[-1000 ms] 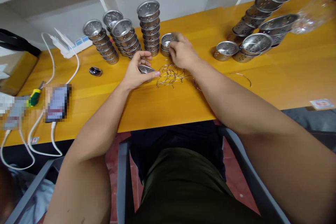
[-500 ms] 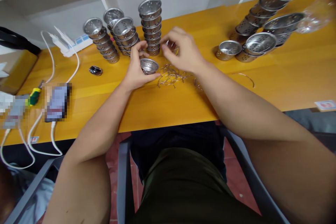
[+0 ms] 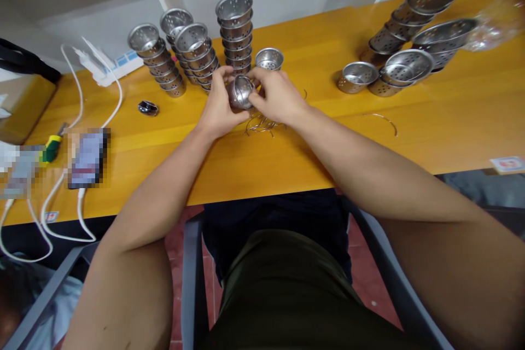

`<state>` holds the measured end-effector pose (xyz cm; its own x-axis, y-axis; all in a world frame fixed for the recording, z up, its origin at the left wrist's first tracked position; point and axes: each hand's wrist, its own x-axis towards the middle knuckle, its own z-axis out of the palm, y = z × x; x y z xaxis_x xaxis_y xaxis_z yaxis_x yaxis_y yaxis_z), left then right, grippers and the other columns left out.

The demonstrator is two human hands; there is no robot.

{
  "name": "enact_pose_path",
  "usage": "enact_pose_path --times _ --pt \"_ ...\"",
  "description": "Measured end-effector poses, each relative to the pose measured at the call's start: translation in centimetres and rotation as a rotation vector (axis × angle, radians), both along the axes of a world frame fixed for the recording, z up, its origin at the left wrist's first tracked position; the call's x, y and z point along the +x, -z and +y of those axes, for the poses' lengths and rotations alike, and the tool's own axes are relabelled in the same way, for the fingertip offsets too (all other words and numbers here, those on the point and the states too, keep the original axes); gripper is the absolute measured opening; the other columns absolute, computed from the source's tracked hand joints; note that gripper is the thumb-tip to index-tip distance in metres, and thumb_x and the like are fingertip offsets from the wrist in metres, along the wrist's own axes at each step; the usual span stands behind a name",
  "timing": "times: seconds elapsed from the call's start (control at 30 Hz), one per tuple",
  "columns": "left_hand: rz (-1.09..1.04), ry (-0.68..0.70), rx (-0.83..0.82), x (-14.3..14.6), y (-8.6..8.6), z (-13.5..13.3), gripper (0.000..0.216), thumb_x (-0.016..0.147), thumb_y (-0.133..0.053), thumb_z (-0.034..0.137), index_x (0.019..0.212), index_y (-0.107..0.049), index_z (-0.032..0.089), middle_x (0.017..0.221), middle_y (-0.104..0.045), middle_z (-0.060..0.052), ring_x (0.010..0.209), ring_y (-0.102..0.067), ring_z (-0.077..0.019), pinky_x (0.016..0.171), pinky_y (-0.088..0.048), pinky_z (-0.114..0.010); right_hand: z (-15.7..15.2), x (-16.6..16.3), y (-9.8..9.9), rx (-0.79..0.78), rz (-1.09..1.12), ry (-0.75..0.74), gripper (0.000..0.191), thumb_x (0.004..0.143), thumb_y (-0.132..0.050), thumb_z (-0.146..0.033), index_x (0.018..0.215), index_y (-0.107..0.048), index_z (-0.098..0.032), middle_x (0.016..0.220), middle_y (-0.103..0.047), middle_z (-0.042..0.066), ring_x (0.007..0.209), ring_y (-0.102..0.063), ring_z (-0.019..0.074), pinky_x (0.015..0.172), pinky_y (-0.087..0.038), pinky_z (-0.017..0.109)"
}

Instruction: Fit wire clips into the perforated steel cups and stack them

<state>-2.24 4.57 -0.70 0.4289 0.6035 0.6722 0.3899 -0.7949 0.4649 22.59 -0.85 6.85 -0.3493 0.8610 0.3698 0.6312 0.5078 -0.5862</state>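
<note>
A small perforated steel cup [image 3: 241, 92] is tilted between my hands, its shiny side turned towards me. My left hand [image 3: 218, 104] grips it from the left, thumb below and fingers behind. The fingers of my right hand [image 3: 274, 93] are closed at the cup's right edge; a thin curved line, perhaps wire, crosses the metal there. Under my hands lies a tangle of thin bent wires [image 3: 262, 124], partly covered. Just behind my right hand stands another perforated cup [image 3: 269, 59].
Tall stacks of perforated cups [image 3: 234, 27] rise behind my hands and to the left. More cups [image 3: 357, 77] and a leaning stack [image 3: 404, 22] are at right. A single wire [image 3: 385, 117], a phone [image 3: 89, 158], cables and a screwdriver [image 3: 52, 147] lie on the table.
My right hand has moved left to the cup in my left hand, which is now raised and tilted. The cup behind my right hand has come into sight.
</note>
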Motion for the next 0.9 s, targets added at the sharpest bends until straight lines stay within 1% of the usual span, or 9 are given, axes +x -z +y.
enact_pose_path --times 0.1,0.17,0.33,0.43,0.53,0.67,0.8,0.87,0.9 --pt "0.082 0.018 -0.051 -0.7 0.0 0.1 0.1 0.101 -0.104 0.084 0.17 -0.054 0.032 0.161 -0.069 -0.014 0.163 -0.072 -0.0467 0.149 -0.056 -0.071 -0.7 0.2 -0.7 0.066 -0.055 0.039 0.03 0.116 -0.075 -0.03 0.144 -0.087 -0.028 0.142 -0.089 0.019 0.14 -0.083 0.0496 0.128 -0.068 0.069" --pt "0.124 0.0 -0.084 -0.7 -0.2 -0.1 0.091 0.104 -0.104 0.078 0.168 -0.059 0.032 0.161 -0.069 -0.014 0.167 -0.069 -0.0477 0.153 -0.051 -0.07 -0.8 0.3 -0.9 0.112 -0.045 0.047 0.032 0.118 -0.074 -0.033 0.147 -0.087 -0.031 0.146 -0.087 0.018 0.145 -0.08 0.0496 0.13 -0.068 0.069" --pt "0.097 -0.035 -0.141 -0.5 -0.5 -0.7 0.094 0.105 -0.106 0.079 0.173 -0.062 0.031 0.16 -0.069 -0.015 0.169 -0.067 -0.0495 0.155 -0.048 -0.071 0.2 0.6 0.0 0.04 0.064 0.003 0.021 0.12 -0.075 -0.046 0.135 -0.083 -0.034 0.114 -0.085 0.013 0.115 -0.082 0.0448 0.118 -0.073 0.07" --pt "0.064 -0.027 -0.152 -0.6 -0.5 -0.9 0.099 0.101 -0.106 0.088 0.171 -0.065 0.031 0.157 -0.072 -0.015 0.167 -0.069 -0.0511 0.155 -0.049 -0.072 1.4 0.7 1.1 -0.032 0.169 -0.058 0.027 0.118 -0.079 -0.058 0.13 -0.077 -0.034 0.096 -0.075 0.007 0.1 -0.077 0.0397 0.107 -0.075 0.067" --pt "0.037 -0.041 -0.164 -0.4 -0.6 -1.2 0.1 0.097 -0.101 0.101 0.161 -0.069 0.03 0.151 -0.074 -0.013 0.158 -0.076 -0.048 0.152 -0.054 -0.069 2.6 0.7 2.2 -0.086 0.254 -0.095 0.035 0.115 -0.081 -0.065 0.125 -0.072 -0.033 0.089 -0.066 0.004 0.094 -0.073 0.0359 0.101 -0.074 0.062" --pt "0.032 -0.074 -0.175 -0.5 -0.5 -1.0 0.106 0.095 -0.093 0.111 0.157 -0.069 0.028 0.15 -0.076 -0.015 0.15 -0.08 -0.0447 0.149 -0.058 -0.066 3.3 -0.2 3.4 -0.111 0.348 -0.066 0.04 0.115 -0.08 -0.069 0.13 -0.068 -0.034 0.088 -0.064 0.003 0.089 -0.072 0.034 0.093 -0.075 0.058" --pt "-0.011 -0.112 -0.14 -1.8 -0.3 0.4 0.111 0.097 -0.086 0.114 0.163 -0.065 0.027 0.156 -0.076 -0.018 0.156 -0.078 -0.0453 0.15 -0.057 -0.069 3.3 -1.5 4.2 -0.103 0.475 0.042 0.05 0.127 -0.054 -0.08 0.15 -0.061 -0.037 0.098 -0.068 0.004 0.08 -0.071 0.0306 0.081 -0.074 0.052" --pt "-0.029 -0.102 -0.11 -2.7 -0.3 1.2 0.118 0.094 -0.088 0.115 0.17 -0.06 0.029 0.165 -0.074 -0.02 0.162 -0.076 -0.0458 0.151 -0.056 -0.069 3.2 -1.4 4.0 -0.035 0.488 0.103 0.059 0.13 -0.039 -0.086 0.157 -0.059 -0.038 0.102 -0.068 0.005 0.081 -0.071 0.0313 0.081 -0.073 0.052" --pt "-0.038 -0.091 -0.103 -3.1 -0.3 1.4 0.121 0.092 -0.09 0.115 0.173 -0.058 0.03 0.169 -0.072 -0.02 0.164 -0.075 -0.046 0.151 -0.057 -0.069 3.3 -0.9 3.8 0.004 0.468 0.118 0.062 0.129 -0.038 -0.089 0.158 -0.059 -0.039 0.103 -0.068 0.006 0.084 -0.072 0.0326 0.083 -0.074 0.053"
